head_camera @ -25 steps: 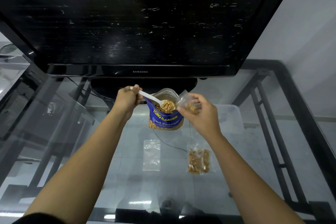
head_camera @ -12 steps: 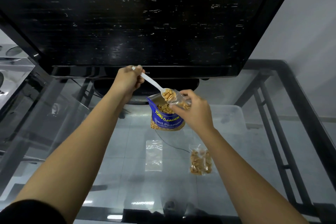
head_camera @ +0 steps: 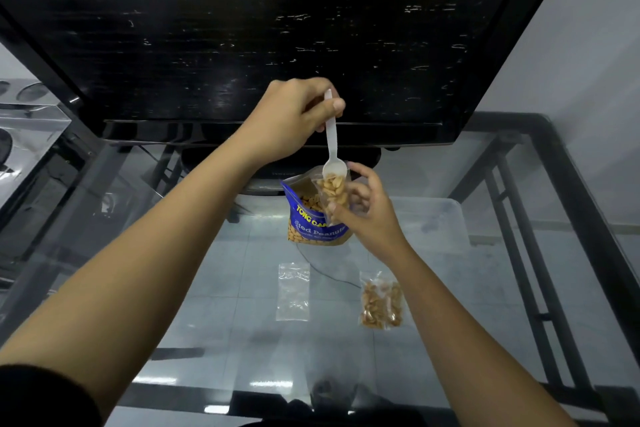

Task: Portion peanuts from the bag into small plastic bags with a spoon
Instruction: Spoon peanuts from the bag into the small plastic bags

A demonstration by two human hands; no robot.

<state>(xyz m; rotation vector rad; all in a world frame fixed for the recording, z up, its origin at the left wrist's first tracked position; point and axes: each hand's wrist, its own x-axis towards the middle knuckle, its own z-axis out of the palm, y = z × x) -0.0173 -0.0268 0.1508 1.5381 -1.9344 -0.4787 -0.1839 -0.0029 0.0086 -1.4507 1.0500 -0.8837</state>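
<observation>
Surface: glass tabletop on a dark metal frame, tiled floor seen through it; a grey wall is seen at 2 o'clock.
Background: a large black television fills the upper half of the view, its lower bezel crossing just above centre and its stand just behind the peanut bag.
Left hand: raised at 12 o'clock of the peanut bag; the top of the spoon handle is pinched between thumb and curled fingers.
Spoon: white plastic, held nearly vertical, bowl down; the bowl is set at the mouth of the held small bag and looks emptied.
Right hand: at 3 o'clock of the peanut bag, fingers curled round the held small bag, which is gripped by its side with the mouth kept up.
Held small bag: clear plastic, partly filled with peanuts, held in front of the upper right part of the peanut bag.
Peanut bag: blue pouch with yellow lettering, standing upright near the centre of the tabletop, top open, peanuts visible inside.
Empty small bag: clear, lying flat at 6 o'clock of the peanut bag, well apart from it.
Filled small bag: clear, peanuts inside, lying flat at 5 o'clock of the peanut bag, near the empty small bag on its right; whether it is sealed cannot be told.
Plastic box: translucent, seen at 3 o'clock beyond the right hand; whether it rests on or under the glass cannot be told.
Sleeve: dark cuff at 7 o'clock, on the left arm.
</observation>
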